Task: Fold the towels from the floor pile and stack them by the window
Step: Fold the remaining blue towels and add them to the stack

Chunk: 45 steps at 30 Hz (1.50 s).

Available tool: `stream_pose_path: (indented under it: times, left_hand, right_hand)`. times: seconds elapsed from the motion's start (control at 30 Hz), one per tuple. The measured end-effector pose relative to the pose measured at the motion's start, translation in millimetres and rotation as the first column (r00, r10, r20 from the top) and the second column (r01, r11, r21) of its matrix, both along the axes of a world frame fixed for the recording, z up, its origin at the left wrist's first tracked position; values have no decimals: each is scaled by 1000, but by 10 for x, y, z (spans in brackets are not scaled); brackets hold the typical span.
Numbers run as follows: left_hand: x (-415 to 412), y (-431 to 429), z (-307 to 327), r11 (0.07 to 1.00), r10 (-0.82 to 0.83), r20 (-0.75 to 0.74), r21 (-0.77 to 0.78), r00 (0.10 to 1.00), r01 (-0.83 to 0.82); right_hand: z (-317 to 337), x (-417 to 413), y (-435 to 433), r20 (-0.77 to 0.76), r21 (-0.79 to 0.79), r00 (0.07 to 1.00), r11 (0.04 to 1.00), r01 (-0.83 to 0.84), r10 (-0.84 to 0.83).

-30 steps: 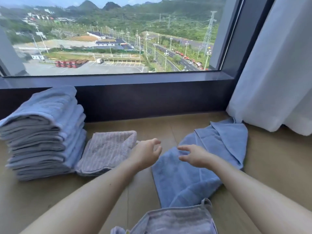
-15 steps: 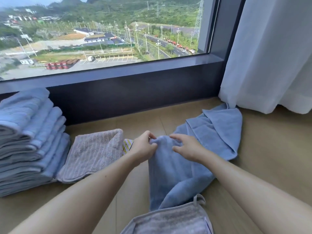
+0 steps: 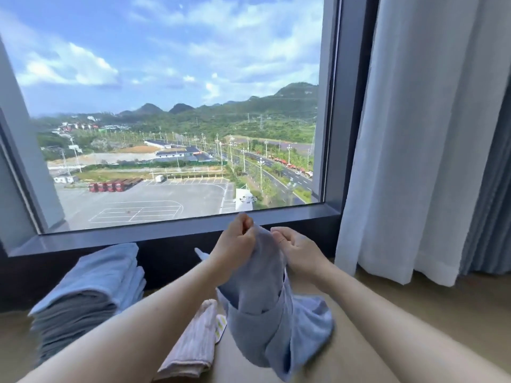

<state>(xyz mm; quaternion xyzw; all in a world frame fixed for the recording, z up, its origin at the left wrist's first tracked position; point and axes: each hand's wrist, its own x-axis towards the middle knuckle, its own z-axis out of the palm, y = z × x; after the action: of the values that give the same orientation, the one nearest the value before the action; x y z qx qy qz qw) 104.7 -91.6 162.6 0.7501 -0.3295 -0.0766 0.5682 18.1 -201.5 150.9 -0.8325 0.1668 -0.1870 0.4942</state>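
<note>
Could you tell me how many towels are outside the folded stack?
2: a blue towel held up by the left hand and right hand; a striped towel on the floor beside the stack. Others may be hidden.

Illumination: strong daylight entering through the window. Sky and clouds run close to overexposure; the landscape beyond is well exposed. The wall below the sill is backlit and nearly black. The stack of towels has a lit top and a grey, shaded near side. The blue towel is dim on its near face. The curtain glows evenly. Shadows on the floor are soft. Wide-angle distortion: the window frame leans, and its left upright slants heavily. Blur smears the lower left corner; the centre is moderately sharp.
</note>
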Motion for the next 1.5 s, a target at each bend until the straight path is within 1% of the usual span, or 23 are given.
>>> stream_pose_path:
  times: [0.13, 0.3, 0.37, 0.43, 0.47, 0.53, 0.6, 0.67, 0.77, 0.83, 0.9, 0.93, 1.0, 1.1, 1.13, 1.2, 1.27, 1.33, 1.4, 1.43, 1.5]
  left_hand:
    - [-171, 280, 420, 998, -56, 65, -22, 996, 58]
    - [-231, 688, 714, 995, -97, 63, -21, 993, 98]
    - [-234, 846, 777, 995, -93, 52, -36, 994, 95]
    - [-237, 995, 832, 993, -103, 36, -60, 994, 105]
    - [-241, 1067, 853, 990, -115, 25, -74, 993, 117]
    - [-251, 1217, 883, 985, -140, -9, -104, 990, 138]
    - [-268, 1387, 909, 978, -168, -56, -132, 984, 159]
    - [-282, 1575, 933, 974, -170, -85, -165, 982, 154]
    - [-266, 1880, 973, 969, -150, -131, -216, 980, 119]
    - [-248, 2069, 1008, 968, -144, -158, -228, 977, 106]
    - [-220, 2246, 1037, 964, -138, -187, -249, 973, 89]
    - [-198, 2326, 1047, 963, -128, -202, -261, 971, 72]
    - [-138, 2476, 1052, 964, -93, -213, -264, 973, 34]
    - [-8, 2687, 989, 963, -13, -221, -266, 975, -48]
    - [30, 2751, 949, 965, 18, -224, -253, 974, -76]
    - [101, 2866, 854, 971, 101, -193, -193, 976, -138]
    - [168, 2963, 744, 970, 220, -77, -89, 972, -226]
    - [198, 3031, 632, 949, 302, 92, 65, 949, -309]
    - [186, 3056, 527, 914, 282, 238, 228, 929, -336]
    - [162, 3050, 475, 915, 236, 259, 266, 937, -304]
    - [86, 3015, 409, 942, 122, 247, 275, 961, -191]
  right_hand:
    - [302, -104, 198, 17, 24, 997, 996, -80, 80]
    - [575, -197, 489, 55, 21, 984, 985, -169, 168]
    - [625, -200, 616, 68, 27, 984, 985, -168, 166]
    - [638, -191, 723, 55, 81, 987, 985, -155, 151]
    - [637, -196, 778, 26, 123, 988, 980, -156, 154]
    - [599, -200, 873, -53, 194, 979, 964, -184, 197]
    - [556, -189, 995, -65, 247, 961, 937, -246, 269]
    - [524, -146, 1142, 2, 297, 945, 903, -311, 326]
    - [531, -67, 1359, 126, 379, 924, 844, -380, 360]
    - [520, 21, 1483, 208, 439, 903, 789, -429, 375]
    - [499, 119, 1649, 257, 502, 873, 715, -487, 415]
    - [476, 167, 1745, 267, 509, 857, 691, -513, 440]
    - [428, 244, 1923, 252, 480, 843, 695, -535, 475]
    - [409, 312, 2082, 183, 419, 855, 749, -514, 485]
    - [433, 320, 2108, 158, 393, 866, 774, -496, 475]
    - [504, 328, 2126, 141, 358, 912, 839, -410, 386]
    - [560, 348, 2113, 142, 281, 949, 908, -311, 281]
    - [559, 362, 2105, 135, 150, 965, 958, -245, 226]
    - [531, 334, 2168, 95, -29, 967, 972, -234, 236]
    - [491, 319, 2221, 60, -114, 964, 961, -252, 259]
    - [436, 280, 2361, -26, -259, 950, 916, -307, 311]
